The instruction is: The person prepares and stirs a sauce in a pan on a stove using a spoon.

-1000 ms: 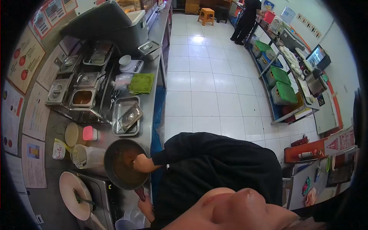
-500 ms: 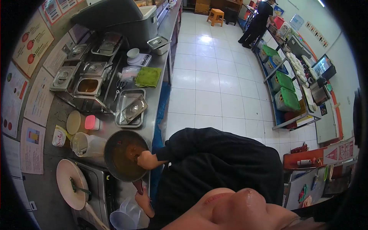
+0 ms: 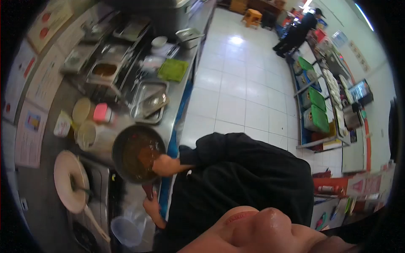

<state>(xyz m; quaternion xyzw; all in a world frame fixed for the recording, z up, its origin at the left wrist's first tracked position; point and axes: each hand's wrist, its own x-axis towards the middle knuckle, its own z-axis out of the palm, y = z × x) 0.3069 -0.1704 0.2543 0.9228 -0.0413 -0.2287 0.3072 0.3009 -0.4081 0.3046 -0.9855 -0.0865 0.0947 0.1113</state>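
A dark wok [image 3: 121, 162] with brown liquid [image 3: 137, 154] inside is in front of me at the counter's near edge. My left hand [image 3: 154, 208] is closed around its reddish-brown handle [image 3: 147, 192]. Over the wok's near side is my right hand [image 3: 166, 165], its fingers curled closed. Whatever those fingers hold is hidden or too dark to make out. A patch of lighter, reddish-brown stuff shows in the liquid beside the fingers. Below the wok in the view, close to my left hand, stands a clear plastic jug [image 3: 126, 231].
A pale pan [image 3: 69, 181] with a dark utensil lies on the stove. Clear containers [image 3: 87, 135] and a pink-lidded box [image 3: 102, 113] stand behind the wok. Farther along are a steel tray [image 3: 147, 114], a green cloth [image 3: 173, 69] and food pans [image 3: 104, 71]. A person [image 3: 299, 31] stands far off.
The whole view has shifted and blurred with my head's movement. My left hand stays on the wok's handle, and my right hand stays over the wok.
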